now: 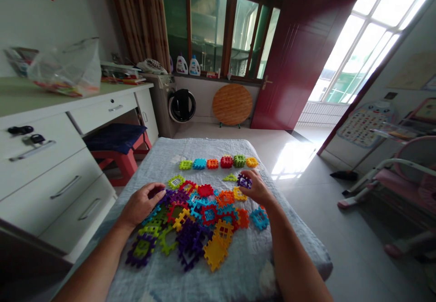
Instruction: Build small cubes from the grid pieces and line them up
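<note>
My right hand (259, 187) pinches a purple square interlocking block (244, 181) at the right of the pile. A green triangular piece (230, 177) lies just left of it, and a yellow square piece (240, 194) lies below. My left hand (142, 203) rests at the pile's left edge, thumb and forefinger apart, beside purple pieces (166, 196); whether it touches them is unclear. The loose pile holds several notched plastic pieces, among them a red one (205, 190) and a yellow one (215, 252). Behind it stands a row of assembled blocks, including a red one (226, 161).
A pale blue cloth (238, 265) covers the low surface beneath the pieces. White drawers (64, 184) and a red stool (126, 165) stand left. At the back are a washing machine (163, 104), a round wooden board (232, 105) and an open red door (296, 52). A pink chair (398, 184) stands right.
</note>
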